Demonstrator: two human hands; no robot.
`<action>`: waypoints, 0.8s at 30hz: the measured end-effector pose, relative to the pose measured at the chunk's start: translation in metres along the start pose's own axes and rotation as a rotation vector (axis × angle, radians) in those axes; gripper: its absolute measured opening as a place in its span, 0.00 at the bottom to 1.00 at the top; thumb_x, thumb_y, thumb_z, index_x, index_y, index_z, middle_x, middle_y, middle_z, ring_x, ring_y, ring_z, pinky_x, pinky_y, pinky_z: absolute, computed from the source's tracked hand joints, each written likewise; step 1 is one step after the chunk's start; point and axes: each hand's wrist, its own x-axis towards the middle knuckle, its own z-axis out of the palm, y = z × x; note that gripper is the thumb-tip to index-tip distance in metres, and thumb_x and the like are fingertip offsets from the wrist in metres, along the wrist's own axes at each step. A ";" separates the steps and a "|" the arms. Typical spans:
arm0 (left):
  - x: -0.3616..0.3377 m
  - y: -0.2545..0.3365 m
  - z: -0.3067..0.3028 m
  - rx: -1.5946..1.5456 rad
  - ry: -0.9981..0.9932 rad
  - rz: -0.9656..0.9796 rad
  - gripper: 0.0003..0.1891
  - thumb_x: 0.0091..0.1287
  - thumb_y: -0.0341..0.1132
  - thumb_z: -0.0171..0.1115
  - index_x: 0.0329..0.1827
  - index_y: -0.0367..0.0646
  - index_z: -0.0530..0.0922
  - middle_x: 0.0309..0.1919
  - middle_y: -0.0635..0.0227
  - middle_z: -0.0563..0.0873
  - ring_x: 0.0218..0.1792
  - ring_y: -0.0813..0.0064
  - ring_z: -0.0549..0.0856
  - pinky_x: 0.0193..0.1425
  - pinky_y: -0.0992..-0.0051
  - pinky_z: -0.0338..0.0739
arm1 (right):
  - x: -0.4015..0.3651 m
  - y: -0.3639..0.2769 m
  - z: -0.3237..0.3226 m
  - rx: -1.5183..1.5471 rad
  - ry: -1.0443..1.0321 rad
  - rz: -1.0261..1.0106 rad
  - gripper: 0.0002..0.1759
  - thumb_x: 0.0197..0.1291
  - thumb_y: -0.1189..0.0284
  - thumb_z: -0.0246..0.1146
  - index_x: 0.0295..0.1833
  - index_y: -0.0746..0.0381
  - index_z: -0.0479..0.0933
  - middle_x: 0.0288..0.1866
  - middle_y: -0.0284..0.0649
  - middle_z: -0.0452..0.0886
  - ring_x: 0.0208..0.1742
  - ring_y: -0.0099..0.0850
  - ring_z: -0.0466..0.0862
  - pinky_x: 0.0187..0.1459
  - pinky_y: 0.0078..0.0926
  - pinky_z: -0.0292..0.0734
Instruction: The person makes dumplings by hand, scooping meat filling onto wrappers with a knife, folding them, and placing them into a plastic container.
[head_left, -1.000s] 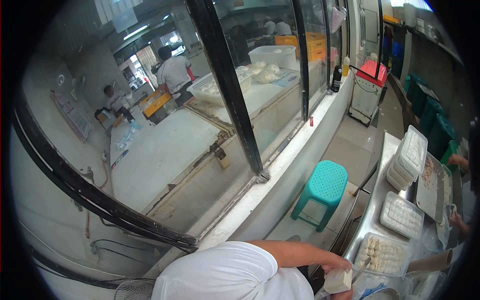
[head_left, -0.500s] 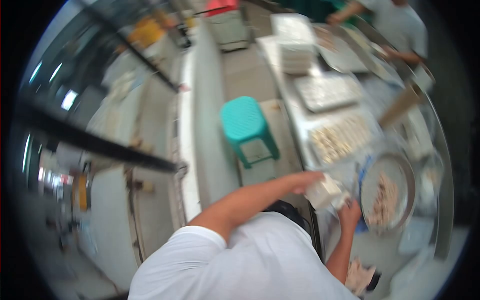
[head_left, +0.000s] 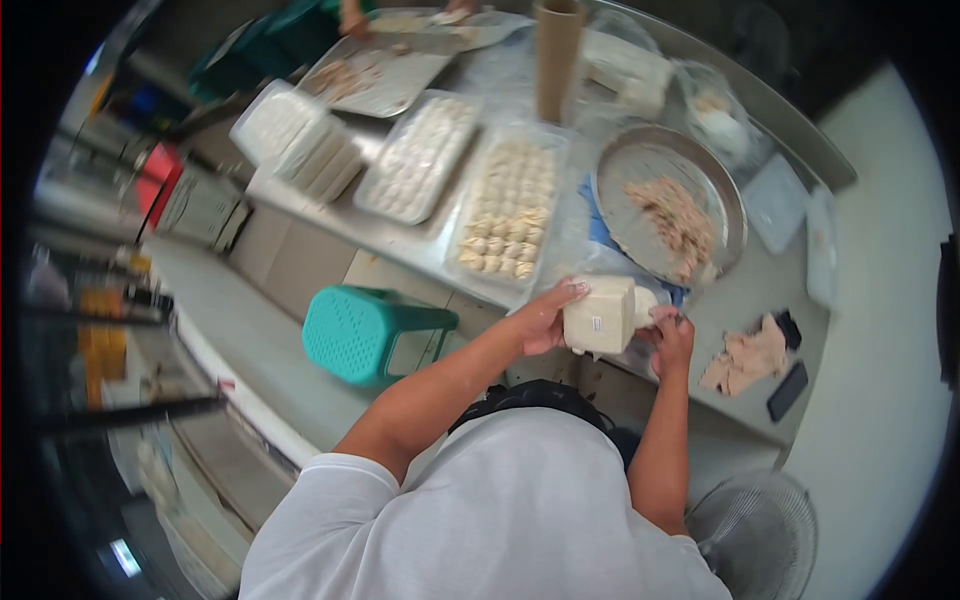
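A pale, block-shaped stack (head_left: 598,315) with a small label on its front is held just over the table's front edge. My left hand (head_left: 545,318) grips its left side. At its right side my right hand (head_left: 672,338) is closed on a whitish piece (head_left: 645,303), thin or soft-looking, beside the block. Beyond my hands lies a round metal pan (head_left: 738,215) with pinkish minced filling (head_left: 675,222). To its left is a tray of shaped dumplings (head_left: 505,215).
Another filled tray (head_left: 420,155), stacked white containers (head_left: 300,145) and a cardboard tube (head_left: 556,60) are on the metal table (head_left: 375,228). A co-worker's hand (head_left: 353,20) is at the far end. A green stool (head_left: 350,335), a phone (head_left: 787,392) and a fan (head_left: 755,535) are nearby.
The view has swung right, so the table now spans the front and the stool sits to the left. Both hands still hold the block and the whitish piece.
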 end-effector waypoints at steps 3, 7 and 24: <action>0.002 0.018 0.013 0.174 0.076 0.126 0.32 0.70 0.54 0.62 0.71 0.51 0.63 0.60 0.64 0.78 0.55 0.70 0.83 0.52 0.61 0.82 | 0.001 -0.001 -0.004 -0.020 0.025 0.085 0.10 0.63 0.70 0.66 0.46 0.64 0.77 0.43 0.41 0.83 0.42 0.34 0.86 0.39 0.35 0.87; 0.024 0.025 0.004 0.573 -0.043 0.442 0.33 0.61 0.39 0.72 0.65 0.47 0.63 0.59 0.63 0.75 0.60 0.65 0.79 0.59 0.62 0.79 | -0.005 -0.020 0.004 0.017 0.063 0.191 0.14 0.63 0.67 0.67 0.47 0.63 0.73 0.43 0.43 0.83 0.42 0.37 0.86 0.38 0.37 0.87; 0.042 -0.002 -0.009 1.576 0.180 0.687 0.50 0.47 0.40 0.82 0.75 0.45 0.63 0.70 0.45 0.64 0.71 0.42 0.66 0.74 0.56 0.66 | -0.007 -0.038 -0.006 -0.158 0.044 -0.079 0.08 0.59 0.75 0.68 0.41 0.62 0.75 0.36 0.34 0.78 0.35 0.24 0.81 0.29 0.27 0.82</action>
